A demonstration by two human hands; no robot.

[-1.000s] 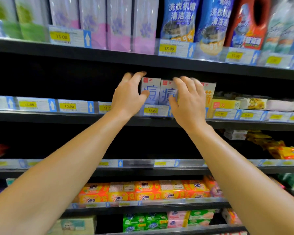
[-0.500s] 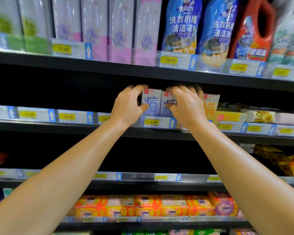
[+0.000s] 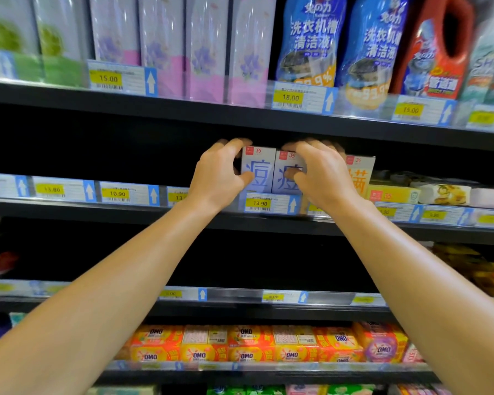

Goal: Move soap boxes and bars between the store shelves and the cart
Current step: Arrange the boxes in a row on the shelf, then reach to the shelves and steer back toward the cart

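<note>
A shopper's left hand (image 3: 217,178) and right hand (image 3: 320,178) each clamp a pale blue soap box (image 3: 258,173) standing on the middle shelf (image 3: 126,208) (cart unseen), the move apparently just beginning, neither box yet lifted clear.

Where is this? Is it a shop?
Yes, most likely a supermarket's soap and laundry aisle. Yellow price tags line the black shelves, stocked with detergent bottles and OMO soap bars. The left hand and right hand grip blue-lettered soap boxes.
</note>
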